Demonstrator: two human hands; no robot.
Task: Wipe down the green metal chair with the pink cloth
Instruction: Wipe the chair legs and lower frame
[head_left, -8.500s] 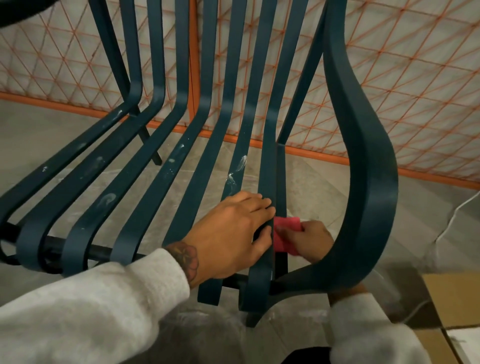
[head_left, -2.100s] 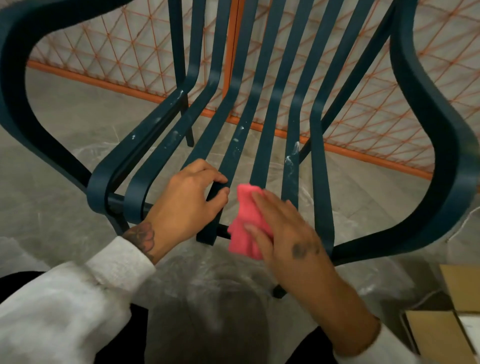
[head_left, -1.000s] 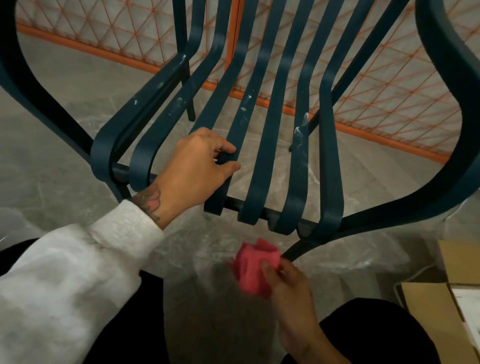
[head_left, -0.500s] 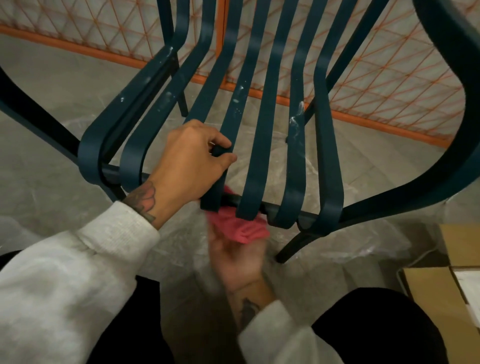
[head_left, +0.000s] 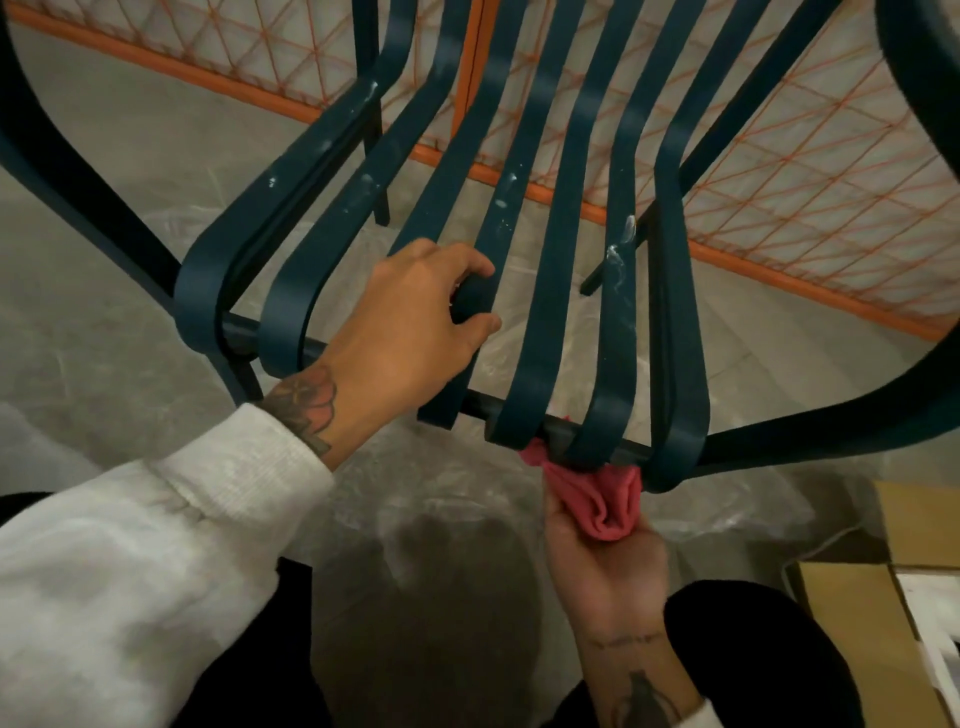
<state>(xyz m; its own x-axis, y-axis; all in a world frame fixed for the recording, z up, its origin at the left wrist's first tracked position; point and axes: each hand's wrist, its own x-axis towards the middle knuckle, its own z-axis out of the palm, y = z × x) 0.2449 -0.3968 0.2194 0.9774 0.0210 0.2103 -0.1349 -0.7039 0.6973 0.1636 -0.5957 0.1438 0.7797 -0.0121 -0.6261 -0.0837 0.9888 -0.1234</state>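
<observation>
The dark green metal chair (head_left: 550, 291) fills the view, its seat slats curling down over a front crossbar. White smears mark several slats. My left hand (head_left: 410, 332) grips one of the middle slats near the front edge. My right hand (head_left: 605, 561) reaches up from below, palm up, holding the bunched pink cloth (head_left: 597, 499) against the underside of the crossbar beneath the right-hand slats. Part of the cloth is hidden behind the slat ends.
An orange-framed mesh panel (head_left: 779, 171) stands behind the chair. Clear plastic sheeting (head_left: 447, 499) covers the grey floor under the seat. Cardboard boxes (head_left: 857, 623) sit at the lower right. The chair's curved armrest (head_left: 841, 421) sweeps across the right side.
My right hand has slid the pink cloth to the right along the front crossbar, from under the middle slats to the right-hand slats. My left hand keeps its grip on the slat.
</observation>
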